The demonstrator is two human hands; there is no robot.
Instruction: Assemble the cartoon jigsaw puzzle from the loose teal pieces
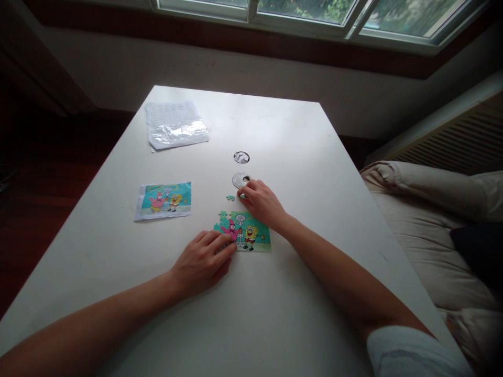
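Observation:
A small cartoon jigsaw puzzle lies partly put together on the white table. My left hand rests flat on the table with its fingertips on the puzzle's lower left corner. My right hand is just above the puzzle's top edge, its fingers pinched on a small teal puzzle piece. Another loose teal piece lies just left of that. A printed picture of the same cartoon scene lies to the left.
A crumpled clear plastic bag on a paper sheet lies at the far left of the table. Two round cable holes sit in the table's middle. A cushioned seat is on the right, with a window beyond.

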